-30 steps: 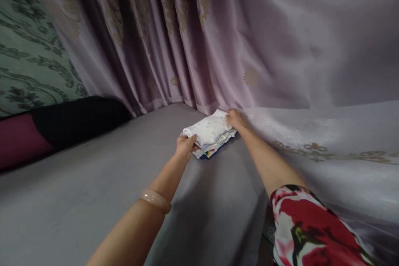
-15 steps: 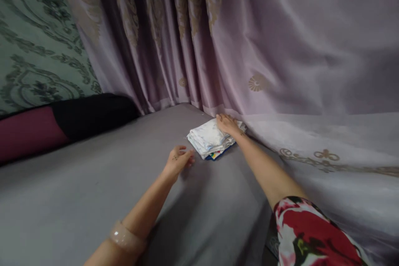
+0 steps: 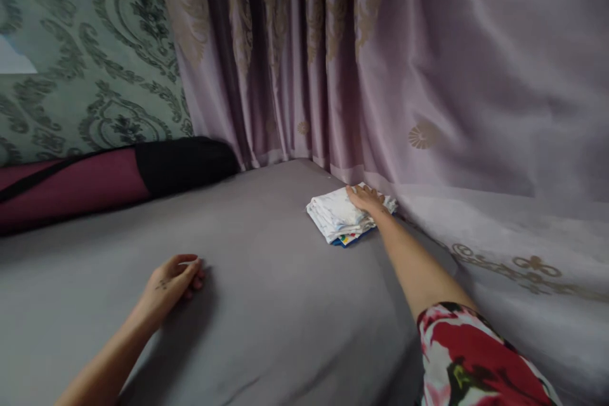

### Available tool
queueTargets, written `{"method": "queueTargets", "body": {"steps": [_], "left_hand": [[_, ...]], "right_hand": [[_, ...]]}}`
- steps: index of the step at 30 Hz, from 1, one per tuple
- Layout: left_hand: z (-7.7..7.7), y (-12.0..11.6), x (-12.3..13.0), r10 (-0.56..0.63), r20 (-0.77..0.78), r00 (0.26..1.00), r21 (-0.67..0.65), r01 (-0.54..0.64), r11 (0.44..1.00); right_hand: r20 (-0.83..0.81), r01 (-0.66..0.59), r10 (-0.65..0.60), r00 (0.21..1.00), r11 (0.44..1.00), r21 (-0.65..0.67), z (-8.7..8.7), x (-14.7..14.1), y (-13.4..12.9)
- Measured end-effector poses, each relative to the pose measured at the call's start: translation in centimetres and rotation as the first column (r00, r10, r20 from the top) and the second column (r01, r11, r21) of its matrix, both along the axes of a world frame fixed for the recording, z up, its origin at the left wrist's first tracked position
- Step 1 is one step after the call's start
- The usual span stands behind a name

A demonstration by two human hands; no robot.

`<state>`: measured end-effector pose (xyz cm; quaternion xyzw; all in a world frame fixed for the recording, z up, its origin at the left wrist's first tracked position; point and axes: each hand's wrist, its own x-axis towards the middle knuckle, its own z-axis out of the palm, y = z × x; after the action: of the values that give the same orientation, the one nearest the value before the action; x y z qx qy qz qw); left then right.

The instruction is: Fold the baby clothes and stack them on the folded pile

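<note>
A small stack of folded cloths (image 3: 335, 216), mostly white with pale blue marks, lies on the grey bed sheet (image 3: 257, 266) close to the curtain. A blue piece with coloured patches peeks out at the bottom of the stack. My right hand (image 3: 365, 198) rests on top of it, fingers stretched out flat over the cloth. Well to the left of the stack, my left hand (image 3: 174, 280) hovers low above the sheet. Its fingers are loosely bent and apart, with nothing visible in them.
A long black and maroon bolster (image 3: 185, 165) runs along the wall at the back left. Purple curtains (image 3: 457, 95) with gold patterns hang behind and to the right of the bed. Green patterned wallpaper (image 3: 118, 70) covers the left wall.
My left hand has moved away from the stack, to the left and nearer to me. My right hand stays on the cloths. The view has turned somewhat left.
</note>
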<state>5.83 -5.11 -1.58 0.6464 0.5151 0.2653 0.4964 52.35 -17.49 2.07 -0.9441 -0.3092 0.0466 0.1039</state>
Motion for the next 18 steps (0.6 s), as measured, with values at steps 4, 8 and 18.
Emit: {"method": "queueTargets", "body": {"steps": [4,8,18], "left_hand": [[-0.5,0.0,-0.3,0.033,0.045,0.998,0.003,-0.034,0.999],[-0.5,-0.3,0.4,0.040,0.083,0.996,0.021,-0.042,0.999],[-1.4,-0.1,-0.4,0.020,0.151,0.988,0.028,-0.025,0.999]], "right_hand": [[0.009,-0.006,0.005,1.000,1.000,0.011,0.4,-0.9,0.2],[0.044,-0.034,0.034,0.998,0.999,0.007,0.6,-3.6,1.0],[0.143,-0.236,0.244,0.959,0.969,-0.068,-0.3,-11.0,3.3]]}}
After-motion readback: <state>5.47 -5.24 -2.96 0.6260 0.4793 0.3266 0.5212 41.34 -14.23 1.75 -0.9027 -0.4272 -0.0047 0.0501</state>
